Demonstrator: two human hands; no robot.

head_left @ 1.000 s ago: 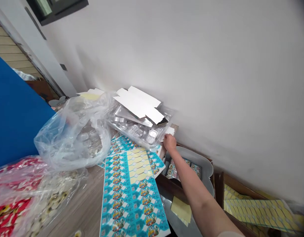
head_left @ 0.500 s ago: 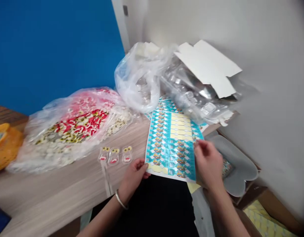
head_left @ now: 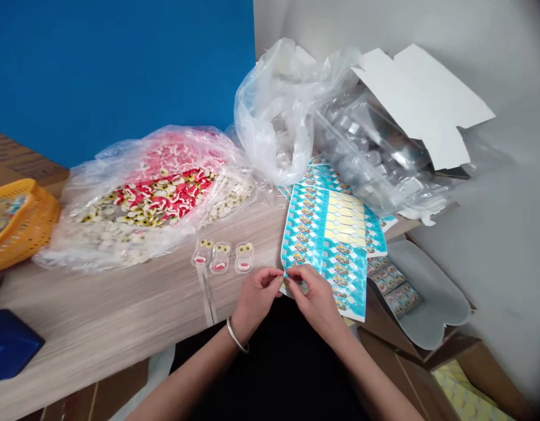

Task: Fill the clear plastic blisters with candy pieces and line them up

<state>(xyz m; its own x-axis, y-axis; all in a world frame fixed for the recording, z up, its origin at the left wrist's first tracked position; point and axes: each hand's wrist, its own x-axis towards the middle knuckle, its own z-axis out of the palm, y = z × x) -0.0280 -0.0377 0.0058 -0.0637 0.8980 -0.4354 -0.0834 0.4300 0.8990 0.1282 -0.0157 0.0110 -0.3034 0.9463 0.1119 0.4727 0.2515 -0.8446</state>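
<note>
L hand (head_left: 255, 302) & R hand (head_left: 316, 301) — fingertips (head_left: 295, 275) pinched together on near corner of blue printed sheet (head_left: 333, 248). Rest of sheet lay beyond, flat — w/ no gap to fingers.

Label sheet (head_left: 335, 251) print tiny, pinched corner hidden

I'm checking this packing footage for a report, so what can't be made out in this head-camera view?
- Whatever the left hand and right hand pinch at the sheet's lower edge: their fingers cover it.
- Printing on the blue-and-yellow label sheet: too small to read.
- Full contents of the orange basket: cut off by the left edge.
- Yellow sheet in the carton: blurred and cut off by the bottom edge.
</note>
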